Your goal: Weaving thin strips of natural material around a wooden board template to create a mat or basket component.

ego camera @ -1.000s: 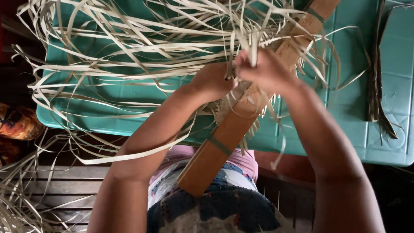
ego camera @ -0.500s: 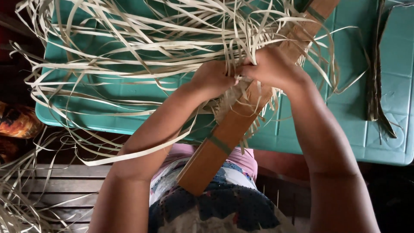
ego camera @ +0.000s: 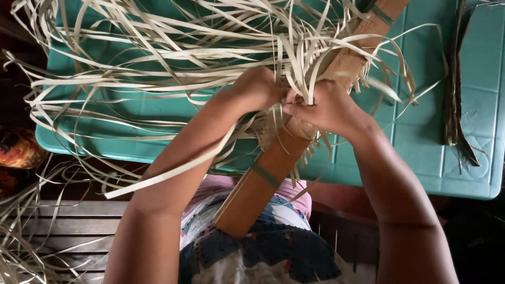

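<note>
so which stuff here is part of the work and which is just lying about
In use:
left hand and right hand, both gripping the pale strips
wooden board under the strips, propped on the lap

Lying about:
dark leaves on the teal table
loose strips on the slatted floor

— What carries it all?
— A teal plastic table (ego camera: 415,131) with moulded panels, running left to right.
— And lying on it?
— Pale leaf strips (ego camera: 158,58) sprawl over its left and middle, some trailing off the near edge. A dark bundle of dried leaves (ego camera: 456,100) lies at the right.
</note>
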